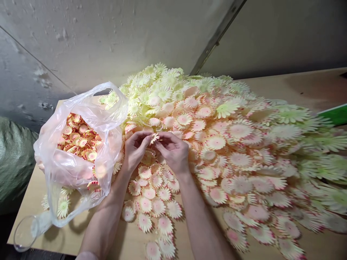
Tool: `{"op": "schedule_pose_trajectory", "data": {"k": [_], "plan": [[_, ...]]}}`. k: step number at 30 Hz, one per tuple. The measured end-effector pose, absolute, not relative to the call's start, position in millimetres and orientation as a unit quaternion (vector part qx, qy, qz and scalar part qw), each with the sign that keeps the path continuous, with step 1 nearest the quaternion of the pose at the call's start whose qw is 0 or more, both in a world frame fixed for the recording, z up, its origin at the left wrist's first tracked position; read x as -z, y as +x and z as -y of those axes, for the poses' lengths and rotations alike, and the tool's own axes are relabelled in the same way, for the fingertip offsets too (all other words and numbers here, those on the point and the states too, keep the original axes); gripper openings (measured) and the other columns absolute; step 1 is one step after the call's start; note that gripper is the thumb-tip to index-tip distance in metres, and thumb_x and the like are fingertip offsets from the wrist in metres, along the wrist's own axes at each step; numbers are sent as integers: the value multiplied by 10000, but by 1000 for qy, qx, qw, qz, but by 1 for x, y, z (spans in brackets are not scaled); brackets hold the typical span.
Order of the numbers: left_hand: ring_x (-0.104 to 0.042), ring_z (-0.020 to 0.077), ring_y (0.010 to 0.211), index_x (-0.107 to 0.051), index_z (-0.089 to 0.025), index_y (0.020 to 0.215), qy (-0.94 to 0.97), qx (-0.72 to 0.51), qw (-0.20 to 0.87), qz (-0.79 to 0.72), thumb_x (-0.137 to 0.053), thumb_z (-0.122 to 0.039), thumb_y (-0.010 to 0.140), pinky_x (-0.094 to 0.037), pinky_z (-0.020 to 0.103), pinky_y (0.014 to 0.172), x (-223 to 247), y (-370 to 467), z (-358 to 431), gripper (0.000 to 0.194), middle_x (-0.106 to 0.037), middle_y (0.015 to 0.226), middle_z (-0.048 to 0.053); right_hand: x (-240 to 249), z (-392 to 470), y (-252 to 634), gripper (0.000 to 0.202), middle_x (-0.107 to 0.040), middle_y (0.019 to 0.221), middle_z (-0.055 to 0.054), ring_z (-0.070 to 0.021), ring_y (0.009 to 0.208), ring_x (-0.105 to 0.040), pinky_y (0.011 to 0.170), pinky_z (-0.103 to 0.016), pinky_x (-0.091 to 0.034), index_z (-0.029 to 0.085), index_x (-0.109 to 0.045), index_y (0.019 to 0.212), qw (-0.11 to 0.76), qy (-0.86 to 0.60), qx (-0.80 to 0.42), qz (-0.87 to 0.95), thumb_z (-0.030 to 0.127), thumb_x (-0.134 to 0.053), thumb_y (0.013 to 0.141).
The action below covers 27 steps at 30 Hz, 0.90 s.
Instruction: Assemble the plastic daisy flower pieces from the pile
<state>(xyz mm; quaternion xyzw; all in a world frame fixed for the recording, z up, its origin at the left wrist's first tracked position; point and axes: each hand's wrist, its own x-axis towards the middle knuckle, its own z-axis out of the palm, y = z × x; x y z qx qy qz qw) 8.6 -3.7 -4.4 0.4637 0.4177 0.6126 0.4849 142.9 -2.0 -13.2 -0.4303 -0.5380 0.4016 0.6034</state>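
Observation:
Both hands meet over a heap of artificial flower pieces, pale with pink-edged petals. My left hand pinches a small cream-coloured artificial flower between thumb and fingers. On its other side, the closed fingers of my right hand touch the same flower; some of those fingertips are hidden. Close to my left forearm stands a clear plastic bag, its mouth open. Inside it lie many smaller red-and-yellow flower pieces. More pink-edged flowers lie between my forearms.
Yellow-green flower pieces are piled at the back against the grey wall. A clear plastic cup lies tipped at the table's front left corner. A green sack stands at the left, and a green object at the right.

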Motion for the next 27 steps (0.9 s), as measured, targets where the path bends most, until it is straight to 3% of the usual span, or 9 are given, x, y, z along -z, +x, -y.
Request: {"op": "schedule_pose_trajectory", "data": {"k": [5,9,15,23,27], "plan": [[-724,169,901,-764,-181,997,461,-606,525,-379,-943,-413,644,-591,296,844,10,9,2,459,-771,983,60,14,0,142,260,-772,885,-57,-213,840,-751,843,-382,-658,225,-728,901,634,-421,-430,486,385,-862,747],[-729,175,871,-777,-168,957,457,-609,508,-402,-861,-451,758,-596,319,846,11,9,1,356,-779,955,72,11,1,144,229,-775,910,-59,-210,856,-752,867,-389,-658,219,-742,900,629,-426,-431,487,365,-852,762],[-684,138,790,-745,-183,1036,472,-615,470,-423,-828,-498,786,-567,250,733,6,8,2,410,-750,936,60,10,1,145,365,-789,1037,-70,-209,953,-764,895,-366,-657,223,-740,1052,616,-421,-454,487,363,-875,742],[-559,107,664,-703,-206,1054,498,-599,447,-441,-757,-501,860,-451,212,608,3,7,6,358,-640,773,4,9,4,144,383,-805,943,-51,-191,852,-771,845,-346,-665,216,-767,1024,605,-408,-483,485,345,-912,693],[-587,121,684,-689,-202,1030,519,-589,428,-448,-753,-504,859,-453,223,602,5,8,5,352,-685,849,32,7,3,146,437,-794,964,-36,-167,870,-753,806,-287,-654,233,-770,1065,609,-416,-476,478,286,-928,661]]}}
